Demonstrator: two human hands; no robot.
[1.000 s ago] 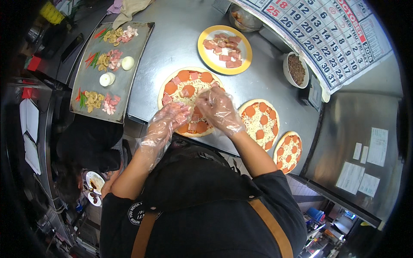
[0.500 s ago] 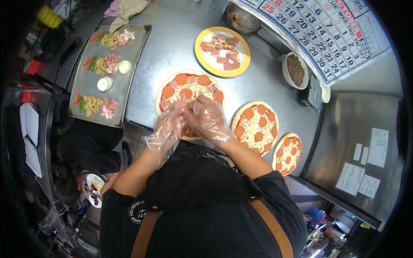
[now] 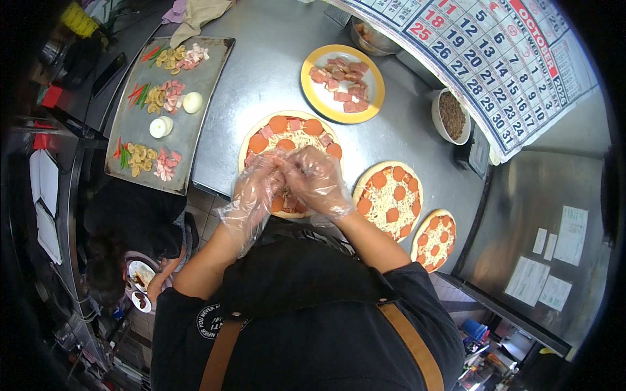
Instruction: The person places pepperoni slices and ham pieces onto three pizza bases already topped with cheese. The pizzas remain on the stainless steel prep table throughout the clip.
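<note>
Both my hands wear clear plastic gloves and meet over the near middle of the largest pizza [image 3: 297, 135]. Fingers of my left hand [image 3: 256, 186] are pinched close against those of my right hand [image 3: 317, 181], also closed; whatever they hold is hidden by the gloves and fingers. Shredded cheese, pepperoni slices and ham squares show on this pizza, its centre covered by my hands. To the right lie a medium pizza [image 3: 392, 198] and a small pizza [image 3: 435, 240], both with cheese and pepperoni. Beyond my hands, cut ham [image 3: 355, 105] sits on a yellow-rimmed plate [image 3: 353, 118].
On the left, a metal tray [image 3: 210, 88] carries piles of sliced toppings and two white round pieces. A bowl of ground meat [image 3: 452, 117] stands right, below a hanging calendar [image 3: 486, 72]. Another person [image 3: 134, 218] is low beside the counter, near plates of food.
My hands stay together over the largest pizza, with only slight finger movement. The whole view has shifted a little, so the counter items appear slightly lower.
</note>
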